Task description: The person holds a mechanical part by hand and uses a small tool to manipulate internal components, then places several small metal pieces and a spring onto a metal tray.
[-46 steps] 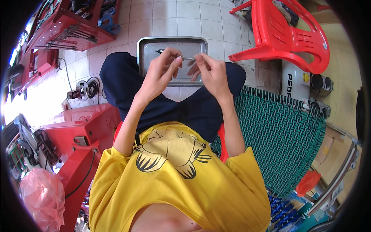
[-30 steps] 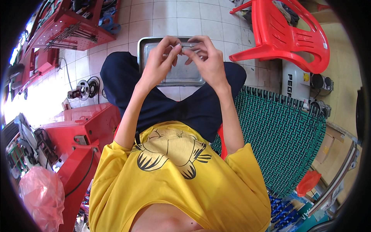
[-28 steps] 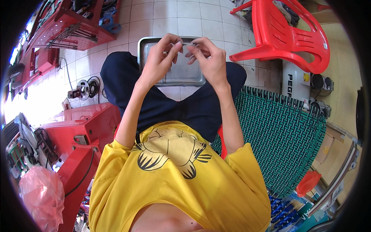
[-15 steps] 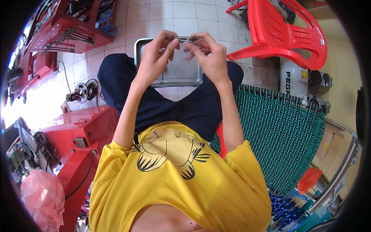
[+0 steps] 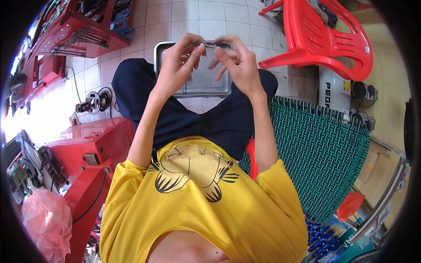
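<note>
A small, thin metal part (image 5: 208, 45) is held level between both hands, its details too small to make out. My left hand (image 5: 180, 63) has thumb and index finger pinched at its left end. My right hand (image 5: 239, 65) grips the other end with thumb and forefinger, the lower fingers loosely curled. Both hands are over a shallow steel tray (image 5: 198, 94) on the tiled floor, between my knees in dark trousers; they hide much of its inside.
A red tool cart (image 5: 79, 39) stands at the upper left, a red cabinet (image 5: 101, 140) at the lower left near sprockets (image 5: 93, 102) and a pink bag (image 5: 46, 223). At right are a red plastic chair (image 5: 315, 39), a woven green seat (image 5: 315, 153) and a white cylindrical tank (image 5: 333, 92).
Both hands have moved up in the picture, toward the tray's far rim, with the metal part. My right hand's fingers have shifted on its end.
</note>
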The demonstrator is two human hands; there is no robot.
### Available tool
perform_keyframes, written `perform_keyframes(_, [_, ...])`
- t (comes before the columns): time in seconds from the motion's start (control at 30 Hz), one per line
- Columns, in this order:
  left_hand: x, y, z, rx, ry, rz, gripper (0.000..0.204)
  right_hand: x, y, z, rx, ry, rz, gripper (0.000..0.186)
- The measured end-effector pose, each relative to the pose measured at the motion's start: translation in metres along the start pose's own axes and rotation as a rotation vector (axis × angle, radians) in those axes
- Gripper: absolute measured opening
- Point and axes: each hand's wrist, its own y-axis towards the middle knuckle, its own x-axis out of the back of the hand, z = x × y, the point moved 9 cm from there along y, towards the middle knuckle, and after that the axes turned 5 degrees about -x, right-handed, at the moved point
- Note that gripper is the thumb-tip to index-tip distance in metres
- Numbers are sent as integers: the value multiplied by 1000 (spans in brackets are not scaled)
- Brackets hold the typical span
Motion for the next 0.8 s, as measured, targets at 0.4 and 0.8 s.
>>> perform_keyframes(0.4, [2,-3,6,37,-62,0,13,-2,5,-19,-76,-44,61,42])
perform_keyframes(0.8, [4,-3,8,23,-42,-14,14,-2,4,-18,-53,-97,64,39])
